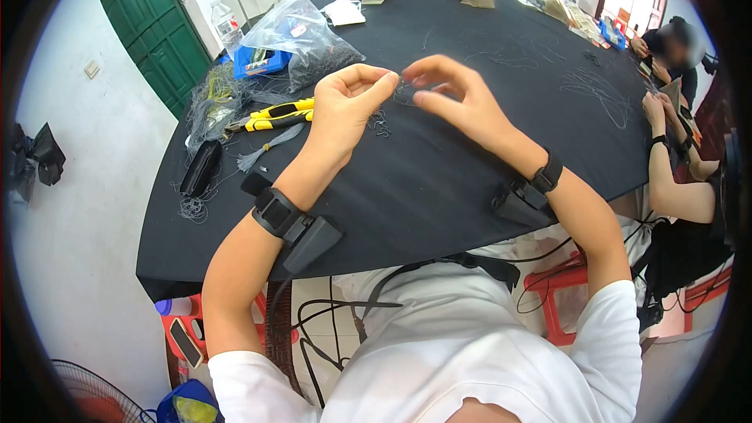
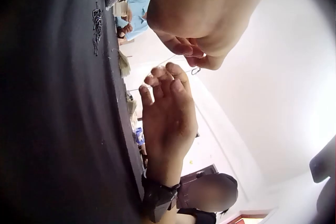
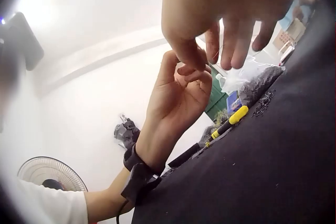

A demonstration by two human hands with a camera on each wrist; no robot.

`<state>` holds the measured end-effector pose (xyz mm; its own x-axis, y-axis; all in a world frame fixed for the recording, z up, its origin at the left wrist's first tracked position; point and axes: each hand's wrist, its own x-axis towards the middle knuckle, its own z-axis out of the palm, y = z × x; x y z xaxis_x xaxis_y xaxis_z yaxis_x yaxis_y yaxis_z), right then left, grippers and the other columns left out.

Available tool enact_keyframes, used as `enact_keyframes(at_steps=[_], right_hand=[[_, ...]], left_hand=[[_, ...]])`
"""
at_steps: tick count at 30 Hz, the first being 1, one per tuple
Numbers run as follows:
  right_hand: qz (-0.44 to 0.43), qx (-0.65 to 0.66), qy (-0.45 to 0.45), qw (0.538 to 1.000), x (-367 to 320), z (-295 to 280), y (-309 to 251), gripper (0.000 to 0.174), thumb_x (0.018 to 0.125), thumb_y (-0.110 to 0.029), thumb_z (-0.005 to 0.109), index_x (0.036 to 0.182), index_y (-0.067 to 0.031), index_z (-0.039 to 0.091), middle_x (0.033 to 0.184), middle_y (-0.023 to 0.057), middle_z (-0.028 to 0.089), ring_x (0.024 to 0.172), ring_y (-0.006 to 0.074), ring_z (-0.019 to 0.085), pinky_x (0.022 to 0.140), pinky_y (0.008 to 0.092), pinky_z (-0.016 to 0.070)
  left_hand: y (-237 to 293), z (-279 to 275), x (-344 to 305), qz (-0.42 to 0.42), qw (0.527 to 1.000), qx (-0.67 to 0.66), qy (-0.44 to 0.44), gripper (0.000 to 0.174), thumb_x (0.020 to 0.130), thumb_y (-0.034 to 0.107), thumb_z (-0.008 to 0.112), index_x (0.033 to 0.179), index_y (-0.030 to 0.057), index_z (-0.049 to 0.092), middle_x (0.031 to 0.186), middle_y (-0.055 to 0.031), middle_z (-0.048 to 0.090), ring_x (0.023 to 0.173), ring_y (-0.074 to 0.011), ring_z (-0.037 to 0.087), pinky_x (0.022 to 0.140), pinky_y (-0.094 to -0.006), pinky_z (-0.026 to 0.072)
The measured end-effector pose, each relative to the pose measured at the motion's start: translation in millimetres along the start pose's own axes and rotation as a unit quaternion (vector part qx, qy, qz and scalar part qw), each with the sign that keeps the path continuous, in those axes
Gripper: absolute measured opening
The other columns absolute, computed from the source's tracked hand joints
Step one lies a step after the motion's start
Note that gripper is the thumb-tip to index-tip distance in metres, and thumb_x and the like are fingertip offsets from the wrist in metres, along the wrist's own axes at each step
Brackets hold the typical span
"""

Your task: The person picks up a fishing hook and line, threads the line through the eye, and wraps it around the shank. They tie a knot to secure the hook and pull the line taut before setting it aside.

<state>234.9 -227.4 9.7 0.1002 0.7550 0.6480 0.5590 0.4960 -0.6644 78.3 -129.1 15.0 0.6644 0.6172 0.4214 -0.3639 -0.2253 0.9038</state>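
Raised over the black table, my left hand (image 1: 351, 102) pinches a small fish hook (image 2: 196, 70) between thumb and forefinger. A thin line (image 2: 181, 71) runs from the hook towards my right hand (image 1: 462, 98). That hand is held close beside the left, thumb and forefinger apart, the other fingers loosely bent. In the left wrist view the right hand's fingertips (image 2: 170, 69) are right by the line. On the cloth below lies a pile of small dark hooks (image 1: 380, 124), which shows again in the left wrist view as a dark cluster (image 2: 97, 27).
Left on the black cloth (image 1: 439, 188) are yellow-black cutters (image 1: 274, 115), a tuft of grey line (image 1: 270, 147), a black case (image 1: 202, 168), tangled line (image 1: 215, 106), a blue box (image 1: 262, 61) and a clear bag (image 1: 313, 43). Other people work at the far and right edges.
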Motion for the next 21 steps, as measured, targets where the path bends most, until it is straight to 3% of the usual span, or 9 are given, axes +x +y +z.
enact_keyframes(at_steps=[1, 4, 7, 12, 15, 18, 21], right_hand=[[-0.007, -0.006, 0.04, 0.999, 1.5, -1.0, 2.1, 0.021, 0.079, -0.018, 0.061, 0.097, -0.0078, 0.061, 0.094, -0.0006, 0.062, 0.089, 0.0119, 0.055, 0.078, 0.0304, 0.0394], [-0.001, -0.017, 0.037, 0.999, 3.5, -8.1, -1.5, 0.02, 0.08, -0.02, 0.062, 0.095, -0.0074, 0.062, 0.098, 0.001, 0.062, 0.093, 0.0134, 0.054, 0.081, 0.0305, 0.0388], [-0.036, -0.055, -0.017, 0.998, 3.0, -4.3, -4.6, 0.019, 0.08, -0.02, 0.062, 0.092, -0.0056, 0.063, 0.098, 0.0024, 0.061, 0.092, 0.0138, 0.054, 0.083, 0.03, 0.0386], [-0.052, -0.028, -0.03, 0.998, 3.7, -1.9, -4.7, 0.015, 0.082, -0.018, 0.061, 0.087, -0.0034, 0.062, 0.095, 0.0041, 0.059, 0.092, 0.0147, 0.054, 0.084, 0.029, 0.0394], [-0.048, -0.023, -0.038, 0.998, 3.7, -1.9, -3.3, 0.014, 0.082, -0.017, 0.06, 0.085, -0.0031, 0.06, 0.096, 0.0048, 0.058, 0.092, 0.015, 0.053, 0.084, 0.0288, 0.0401], [-0.046, -0.024, -0.052, 0.997, 2.5, -1.3, -1.2, 0.012, 0.082, -0.015, 0.058, 0.082, -0.0031, 0.057, 0.099, 0.0059, 0.056, 0.093, 0.015, 0.052, 0.083, 0.0286, 0.0404], [-0.031, -0.009, -0.072, 0.997, 2.2, -0.8, -2.4, 0.011, 0.082, -0.014, 0.056, 0.079, -0.0033, 0.054, 0.102, 0.0073, 0.054, 0.095, 0.0149, 0.051, 0.084, 0.0286, 0.0403]], left_hand=[[1.4, -0.8, 0.5, 0.003, 1.0, 0.009, 0.0, 0.014, 0.082, 0.013, 0.064, 0.09, 0.0011, 0.063, 0.08, 0.0009, 0.061, 0.063, -0.001, 0.047, 0.056, -0.0147, 0.0359], [2.1, -1.8, 1.9, 0.016, 1.0, 0.026, -0.006, 0.013, 0.082, 0.01, 0.064, 0.09, 0.0001, 0.062, 0.082, -0.0011, 0.062, 0.069, -0.0021, 0.053, 0.061, -0.0152, 0.04], [-0.9, -2.7, 2.4, 0.032, 0.999, 0.021, -0.027, 0.012, 0.082, 0.007, 0.063, 0.09, -0.0007, 0.062, 0.084, -0.003, 0.063, 0.076, -0.0044, 0.057, 0.067, -0.0163, 0.0432], [1.3, -1.5, 0.9, 0.03, 0.998, 0.024, -0.041, 0.011, 0.081, 0.006, 0.063, 0.089, -0.0011, 0.061, 0.086, -0.0044, 0.064, 0.078, -0.0057, 0.059, 0.07, -0.0172, 0.0444], [-2.4, -1.4, 2.0, 0.045, 0.998, 0.041, -0.031, 0.01, 0.08, 0.006, 0.064, 0.088, -0.0005, 0.062, 0.081, -0.0015, 0.063, 0.071, -0.0033, 0.056, 0.063, -0.0157, 0.0426], [3.3, -0.8, -0.2, 0.084, 0.968, 0.236, -0.018, 0.008, 0.077, 0.005, 0.065, 0.083, 0.0017, 0.062, 0.071, 0.0024, 0.06, 0.062, -0.0008, 0.05, 0.055, -0.0155, 0.038], [4.2, 4.0, -0.9, 0.215, 0.917, 0.335, 0.006, 0.012, 0.067, 0.007, 0.068, 0.073, 0.002, 0.059, 0.062, -0.0028, 0.054, 0.05, -0.0064, 0.045, 0.046, -0.0226, 0.0364]])
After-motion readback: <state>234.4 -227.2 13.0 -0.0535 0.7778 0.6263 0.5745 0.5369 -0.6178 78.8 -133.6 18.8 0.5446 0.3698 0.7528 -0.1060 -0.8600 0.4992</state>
